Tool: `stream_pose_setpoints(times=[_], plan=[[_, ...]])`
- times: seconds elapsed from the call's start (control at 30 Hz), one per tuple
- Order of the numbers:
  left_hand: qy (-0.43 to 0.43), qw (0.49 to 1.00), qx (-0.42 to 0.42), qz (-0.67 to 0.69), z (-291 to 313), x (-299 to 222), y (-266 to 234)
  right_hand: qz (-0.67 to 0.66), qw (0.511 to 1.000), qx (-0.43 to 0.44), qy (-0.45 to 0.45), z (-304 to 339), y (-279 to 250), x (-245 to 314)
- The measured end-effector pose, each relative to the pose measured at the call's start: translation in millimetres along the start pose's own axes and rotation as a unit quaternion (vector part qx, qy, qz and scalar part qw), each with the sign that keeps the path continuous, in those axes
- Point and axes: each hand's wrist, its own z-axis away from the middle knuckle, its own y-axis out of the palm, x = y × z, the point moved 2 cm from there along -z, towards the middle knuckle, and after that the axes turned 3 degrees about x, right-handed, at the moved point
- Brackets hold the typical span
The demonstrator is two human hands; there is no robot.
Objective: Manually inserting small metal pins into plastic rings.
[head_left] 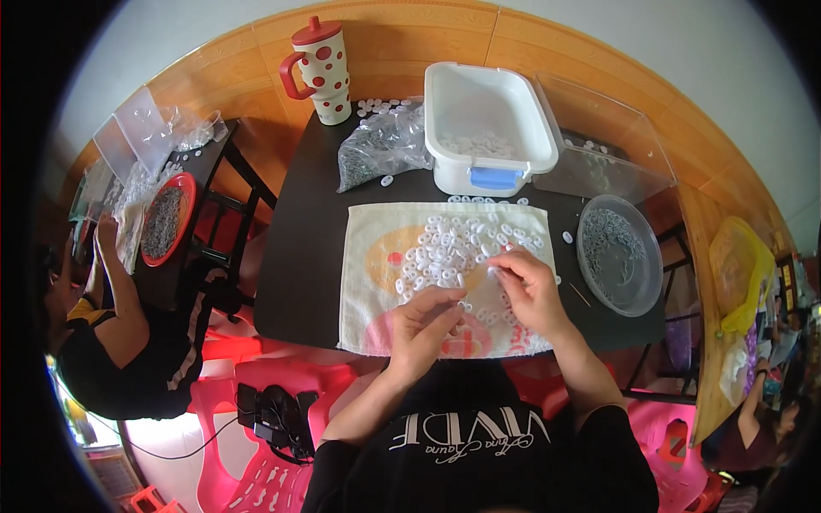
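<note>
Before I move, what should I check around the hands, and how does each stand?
1. Both hands over the towel: ok, left hand and right hand apart.
2. Grip in each hand: cannot tell, fingertips too small to read.
3. All white pieces on the towel: not ok, some lie on the table.
4. Bowl upright: ok, right of the towel.
5. Tub open: ok.

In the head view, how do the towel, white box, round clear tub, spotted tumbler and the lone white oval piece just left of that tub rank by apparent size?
Largest to smallest:
1. Towel
2. White box
3. Round clear tub
4. Spotted tumbler
5. Lone white oval piece
</note>
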Motion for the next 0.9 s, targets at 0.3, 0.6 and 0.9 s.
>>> stream_pose_setpoints(times=[0.3,0.6,0.9], plan=[[-0.026,0.998,0.003,0.064,-2.5,0.2,8.2,-0.174,0.980,-0.038,0.088,3.2,4.1,-4.7],[-0.040,0.997,0.025,0.065,-6.7,3.6,12.8,-0.160,0.981,-0.086,0.067,5.7,15.0,1.8],[-0.042,0.997,0.028,0.063,-10.0,7.2,16.7,-0.216,0.974,-0.058,0.035,7.1,18.4,-0.2]])
